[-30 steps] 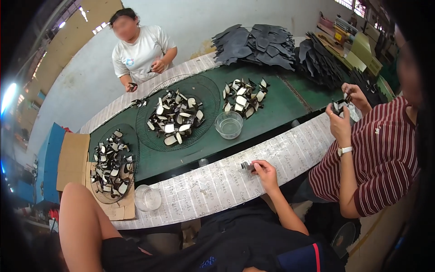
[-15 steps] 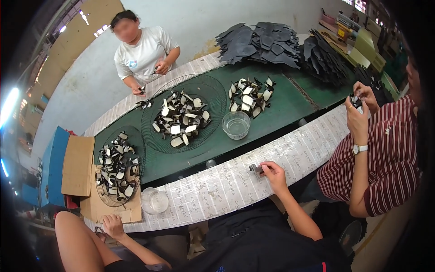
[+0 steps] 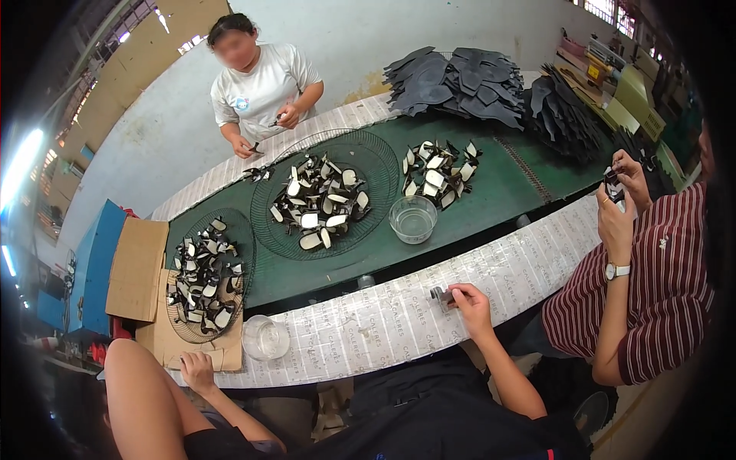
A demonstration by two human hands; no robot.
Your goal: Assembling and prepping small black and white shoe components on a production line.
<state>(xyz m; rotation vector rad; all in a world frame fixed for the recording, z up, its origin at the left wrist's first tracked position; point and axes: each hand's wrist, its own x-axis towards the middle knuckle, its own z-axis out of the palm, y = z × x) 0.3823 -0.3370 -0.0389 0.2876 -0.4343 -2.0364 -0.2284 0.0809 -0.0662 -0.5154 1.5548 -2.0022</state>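
My right hand (image 3: 473,307) is closed in a pinch on a small dark piece (image 3: 441,295), just above the paper-covered table edge (image 3: 383,330). My left arm (image 3: 149,399) is bent sharply at the lower left, its elbow up. Its hand is outside the picture. On the green tabletop (image 3: 322,272), a wide wire basket (image 3: 264,230) carries a heap of small black-and-cream pieces (image 3: 326,201). A smaller wire basket (image 3: 244,268) of similar pieces stands on cardboard at the left. Another loose heap (image 3: 438,170) lies beyond a clear bowl (image 3: 413,220).
A second clear bowl (image 3: 266,338) stands beside the cardboard (image 3: 226,359), where another person's hand (image 3: 198,371) rests. Flat dark cut sheets (image 3: 460,84) are stacked at the back. Co-workers handle small pieces across the table and at the right, one in a striped shirt (image 3: 659,276).
The whole view has shifted slightly. My right hand keeps its pinch on the dark piece. At the left, the other person's hand has come down onto the cardboard edge.
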